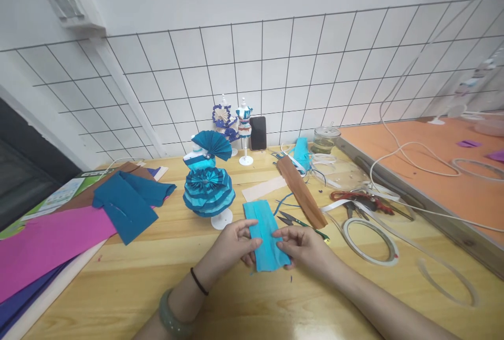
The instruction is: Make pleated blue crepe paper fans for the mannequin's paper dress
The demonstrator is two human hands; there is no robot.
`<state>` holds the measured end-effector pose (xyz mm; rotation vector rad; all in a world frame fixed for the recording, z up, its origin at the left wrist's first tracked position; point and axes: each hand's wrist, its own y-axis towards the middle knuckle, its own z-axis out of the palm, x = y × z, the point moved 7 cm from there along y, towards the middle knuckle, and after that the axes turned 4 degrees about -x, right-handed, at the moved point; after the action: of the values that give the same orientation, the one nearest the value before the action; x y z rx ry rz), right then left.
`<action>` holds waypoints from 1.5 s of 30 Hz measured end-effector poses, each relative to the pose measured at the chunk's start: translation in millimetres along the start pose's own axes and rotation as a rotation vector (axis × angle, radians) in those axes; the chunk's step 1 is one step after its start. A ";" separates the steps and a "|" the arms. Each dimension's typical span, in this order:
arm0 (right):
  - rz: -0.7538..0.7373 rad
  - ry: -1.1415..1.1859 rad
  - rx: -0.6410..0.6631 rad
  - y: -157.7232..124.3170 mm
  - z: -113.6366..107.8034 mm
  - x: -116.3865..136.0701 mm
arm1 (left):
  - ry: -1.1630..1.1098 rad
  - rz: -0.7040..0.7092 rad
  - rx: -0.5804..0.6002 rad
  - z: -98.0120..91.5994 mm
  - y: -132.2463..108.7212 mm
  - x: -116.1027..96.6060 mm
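As you hold it over the wooden tabletop, near the ruffled mini dress form, your turquoise crepe-paper piece looks rectangular, creased, folded lengthwise. Left hand pinches its left edge, right hand its right; both grips narrow. Green-and-white packet print: too blurred to read.

I note a turquoise sheet, a brown strip, a miniature dress banded teal and turquoise, a magenta sheet, a yellowish, wood-grained table, and a white, dark-gridded wall.
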<state>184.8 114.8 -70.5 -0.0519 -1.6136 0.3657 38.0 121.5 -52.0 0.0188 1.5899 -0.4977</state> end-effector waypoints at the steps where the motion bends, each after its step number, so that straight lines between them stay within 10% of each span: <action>1: 0.001 -0.004 -0.003 0.6 -0.2 -1.2 | 0.003 -0.029 0.025 2.0 -0.9 2.2; 23: -0.163 0.002 0.186 -11.1 7.6 18.1 | -0.323 -0.128 -0.013 -12.1 2.4 5.8; 30: -0.198 0.058 0.073 -6.4 -1.7 22.3 | -0.357 -0.109 0.007 -9.5 3.6 5.0; 38: -0.163 0.033 0.048 -6.3 -5.9 27.7 | -0.260 0.014 0.247 16.6 -10.9 -9.8; 45: -0.124 0.104 0.058 -5.1 -5.4 24.7 | -0.089 0.114 0.007 9.1 -4.1 -10.9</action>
<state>189.0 117.3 -45.2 0.0726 -1.4948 0.3086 46.3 118.0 -40.3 0.0909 1.4907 -0.4091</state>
